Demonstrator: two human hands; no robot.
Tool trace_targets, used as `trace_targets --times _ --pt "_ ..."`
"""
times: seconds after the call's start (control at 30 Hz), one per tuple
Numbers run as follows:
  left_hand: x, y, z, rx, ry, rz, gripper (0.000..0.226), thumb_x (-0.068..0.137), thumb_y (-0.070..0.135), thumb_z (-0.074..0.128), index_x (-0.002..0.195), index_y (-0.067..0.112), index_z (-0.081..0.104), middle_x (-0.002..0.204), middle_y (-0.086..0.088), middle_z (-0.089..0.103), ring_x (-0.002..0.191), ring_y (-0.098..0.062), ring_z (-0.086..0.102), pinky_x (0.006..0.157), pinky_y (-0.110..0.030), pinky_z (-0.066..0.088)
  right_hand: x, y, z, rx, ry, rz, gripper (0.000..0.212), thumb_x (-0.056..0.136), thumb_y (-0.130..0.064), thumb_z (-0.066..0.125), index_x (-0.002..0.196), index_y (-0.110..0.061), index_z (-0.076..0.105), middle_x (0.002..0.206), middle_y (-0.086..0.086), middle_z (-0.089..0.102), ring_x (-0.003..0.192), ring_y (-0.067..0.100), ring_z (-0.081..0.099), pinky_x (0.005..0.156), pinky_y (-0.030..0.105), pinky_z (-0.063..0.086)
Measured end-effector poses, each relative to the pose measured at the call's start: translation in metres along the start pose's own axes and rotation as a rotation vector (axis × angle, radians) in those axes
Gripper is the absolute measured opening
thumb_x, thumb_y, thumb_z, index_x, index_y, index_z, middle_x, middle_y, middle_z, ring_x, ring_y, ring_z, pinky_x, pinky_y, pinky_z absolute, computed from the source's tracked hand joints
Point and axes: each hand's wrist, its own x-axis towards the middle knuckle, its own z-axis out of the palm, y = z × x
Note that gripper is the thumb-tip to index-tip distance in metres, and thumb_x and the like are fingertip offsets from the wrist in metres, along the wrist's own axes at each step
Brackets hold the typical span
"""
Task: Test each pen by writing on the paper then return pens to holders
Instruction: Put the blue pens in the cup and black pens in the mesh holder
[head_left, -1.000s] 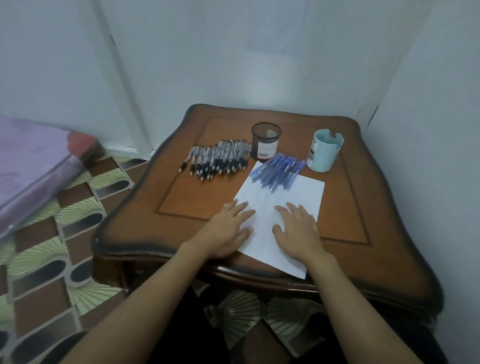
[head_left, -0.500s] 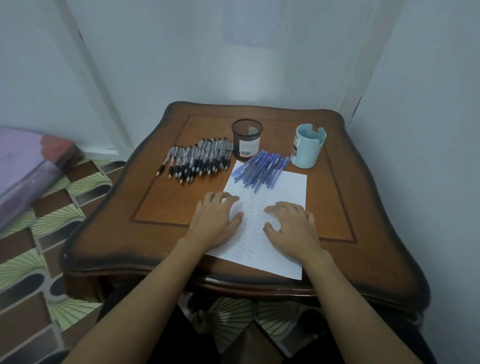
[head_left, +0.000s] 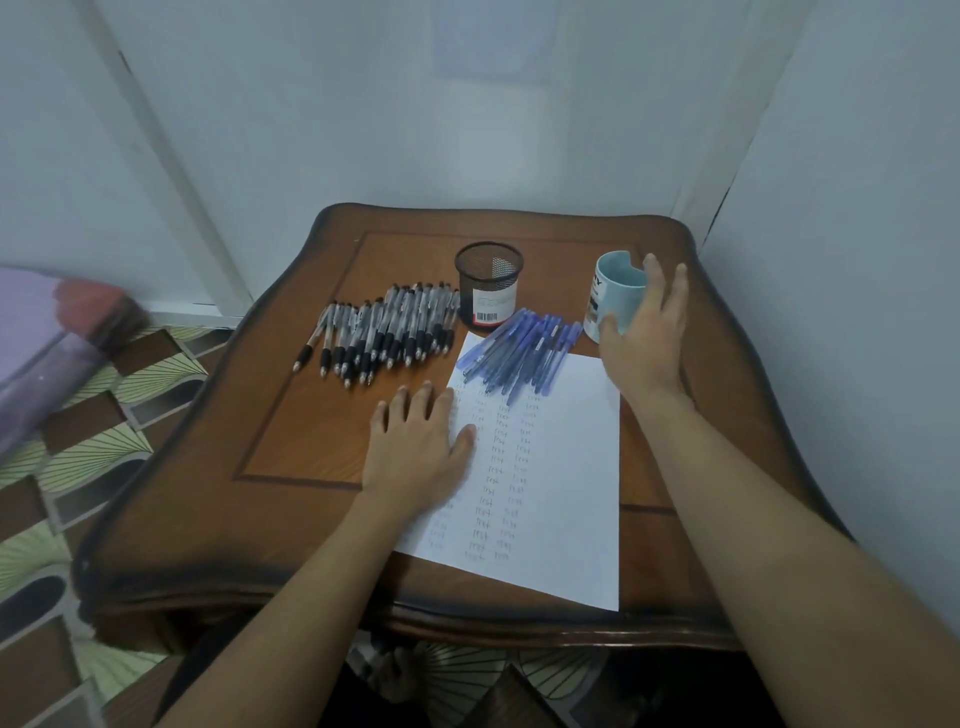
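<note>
From the head view, the right hand (head_left: 644, 338) has lifted off the paper (head_left: 561, 493), where it lay flat half a second ago, and has gone to the blue cup (head_left: 613, 291) just past the paper's far right corner. Its grip is spread wide, thumb at the cup's near wall and fingers straight up along its right side. Whether it actually presses the cup I cannot tell, but it has not closed round it. The left hand (head_left: 415, 452) stays flat on the paper's left edge, its grip relaxed and holding nothing. Since the paper already carries columns of faint handwritten words, the writing looks largely done, and reaching for the cup probably starts the return of the pens. The blue pens (head_left: 519, 353) lie in a loose fan across the paper's far edge, slim translucent plastic barrels. The black and silver pens (head_left: 384, 332) lie in a row off the paper's far left corner, with dark rubbery sleeves near the tips. The mesh pot (head_left: 488, 280), a round black wire cylinder with a label, stands just beyond the paper's far edge. The cup is smooth, glossy and round, with a notch cut in its rim. The paper is thin, white and lies flat on a polished wooden surface (head_left: 291, 415) with a wavy, darkened border.
</note>
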Motion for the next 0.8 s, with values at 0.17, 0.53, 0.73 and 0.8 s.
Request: trace_targets --times 0.17,0.53,0.73,0.8 --pt "0.000 -0.002 0.003 0.010 0.020 0.001 0.062 0.101 0.057 0.026 0.153 0.024 0.028 0.164 -0.005 0.024 0.151 -0.031 0.017 0.122 -0.054 0.010 0.013 0.007 0.010 -0.035 -0.048 0.041 0.055 0.099 -0.021 0.059 0.149 -0.017 0.036 0.163 0.008 0.019 0.148 0.030 0.025 0.118 0.043 0.034" --pt "0.000 0.000 0.001 0.006 0.028 -0.002 0.061 0.100 0.058 0.026 0.152 0.026 0.028 0.163 -0.002 0.025 0.151 -0.029 0.017 0.122 -0.054 0.012 0.008 -0.001 0.001 0.087 0.052 0.045 0.029 0.098 -0.020 0.061 0.126 -0.014 0.055 0.155 0.004 0.035 0.136 0.021 0.045 0.108 0.026 0.040" --pt "-0.001 0.001 -0.001 0.006 0.023 -0.005 0.062 0.100 0.058 0.026 0.152 0.026 0.030 0.163 -0.002 0.026 0.151 -0.028 0.018 0.122 -0.053 0.012 -0.017 -0.008 -0.018 0.131 0.047 -0.012 0.026 0.098 -0.021 0.062 0.123 -0.017 0.056 0.153 0.002 0.037 0.135 0.018 0.044 0.099 0.014 0.032" --pt "-0.001 0.001 -0.001 0.009 0.019 -0.004 0.062 0.100 0.058 0.026 0.152 0.026 0.030 0.163 -0.002 0.027 0.151 -0.029 0.018 0.122 -0.053 0.012 -0.029 -0.008 -0.024 0.138 0.052 -0.025 0.026 0.097 -0.022 0.063 0.122 -0.018 0.058 0.152 0.001 0.039 0.134 0.017 0.045 0.099 0.013 0.032"
